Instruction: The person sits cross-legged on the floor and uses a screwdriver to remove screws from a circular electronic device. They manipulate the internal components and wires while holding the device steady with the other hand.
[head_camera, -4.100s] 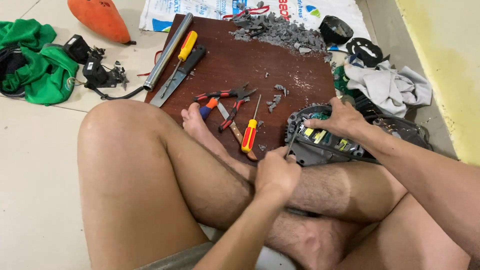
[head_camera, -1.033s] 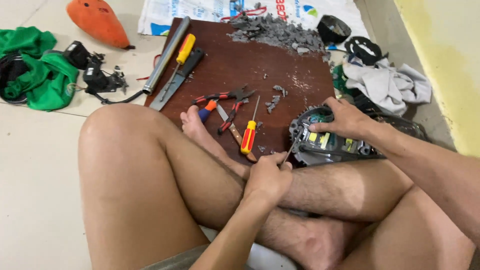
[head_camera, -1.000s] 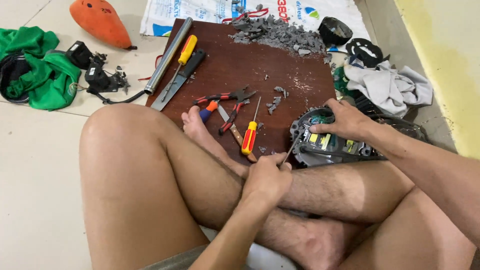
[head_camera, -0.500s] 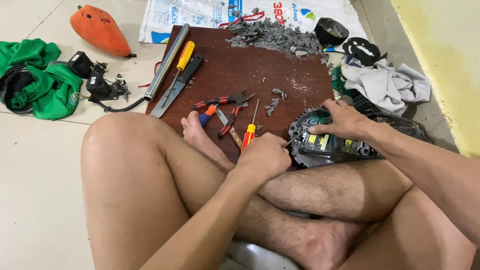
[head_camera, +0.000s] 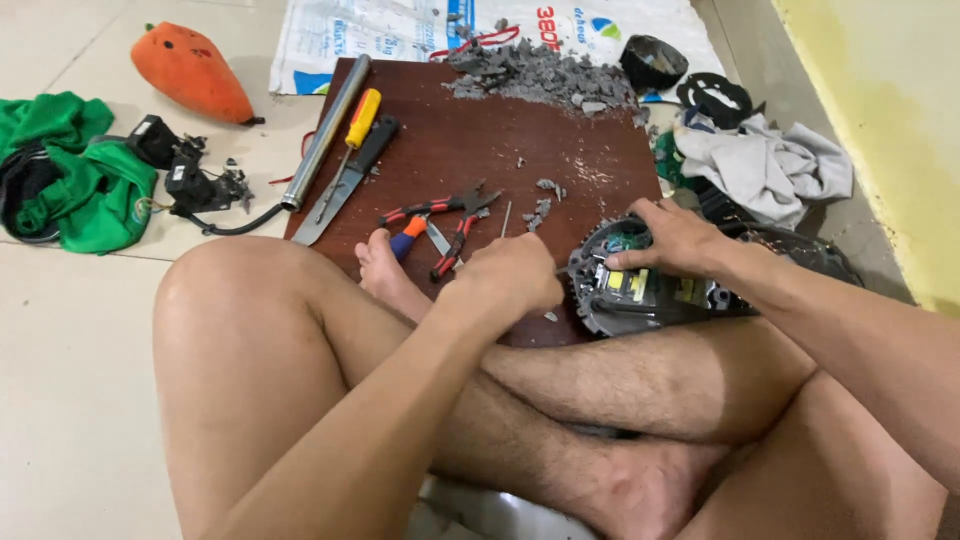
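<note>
My right hand (head_camera: 680, 238) lies spread over the top of the round device (head_camera: 650, 285), fingers flat on it and pressing it down. The device sits at the near right corner of the brown board (head_camera: 480, 150), partly over its edge, tight against my crossed shin. It is a dark, opened casing with a toothed rim along its left side; inside I see a green circuit piece under my fingers and yellow and pale blocks beside small black parts.

My left hand (head_camera: 505, 278) is curled into a fist just left of the device, knuckles up. A thin metal tip shows between the fist and the toothed rim, but I cannot tell what tool it belongs to.

On the board behind my fist lie red-handled pliers (head_camera: 440, 212), a yellow-handled screwdriver (head_camera: 350, 135), a metal rod (head_camera: 325, 135) and a heap of grey rubble (head_camera: 545, 72). Green cloth (head_camera: 75, 180) and an orange shell (head_camera: 190, 72) lie on the floor to the left.
</note>
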